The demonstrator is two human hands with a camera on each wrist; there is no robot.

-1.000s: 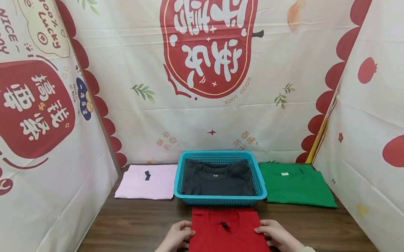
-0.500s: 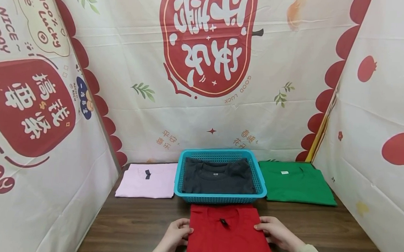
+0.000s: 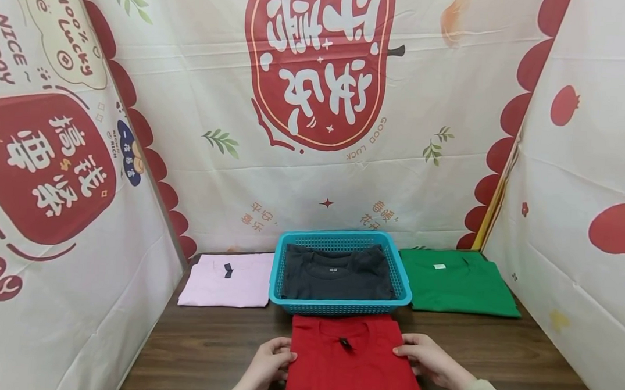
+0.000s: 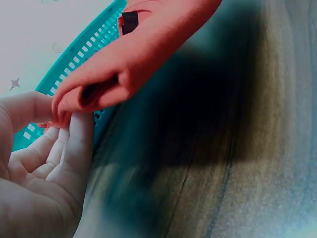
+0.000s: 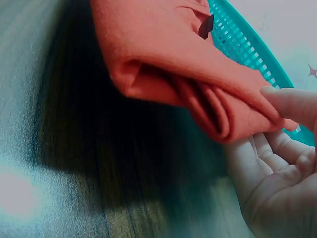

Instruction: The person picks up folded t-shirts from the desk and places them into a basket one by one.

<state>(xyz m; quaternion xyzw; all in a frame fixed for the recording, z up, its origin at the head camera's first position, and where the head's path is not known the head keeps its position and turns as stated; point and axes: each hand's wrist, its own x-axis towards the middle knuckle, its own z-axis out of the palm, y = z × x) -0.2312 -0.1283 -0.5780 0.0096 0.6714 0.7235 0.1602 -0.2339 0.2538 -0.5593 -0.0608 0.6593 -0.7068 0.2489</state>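
A folded red T-shirt (image 3: 349,365) with a black neck label is held level above the table, in front of the basket. My left hand (image 3: 268,362) pinches its left edge, thumb on top and fingers beneath. On the opposite edge my right hand (image 3: 433,360) pinches it the same way. Both wrist views show the shirt's folded layers (image 4: 106,89) from the side, with a dark shadow on the wood below. Behind it stands a turquoise basket (image 3: 339,306) with a folded dark grey T-shirt (image 3: 337,277) inside.
Left of the basket lies a folded pale pink T-shirt (image 3: 230,287); right of it, a folded green T-shirt (image 3: 460,289). All stand on a dark wood table (image 3: 196,347). Printed cloth walls (image 3: 313,189) close off the back and both sides.
The red T-shirt and both hands have shifted slightly toward the basket and a little to the left. The grip on both edges stays the same.
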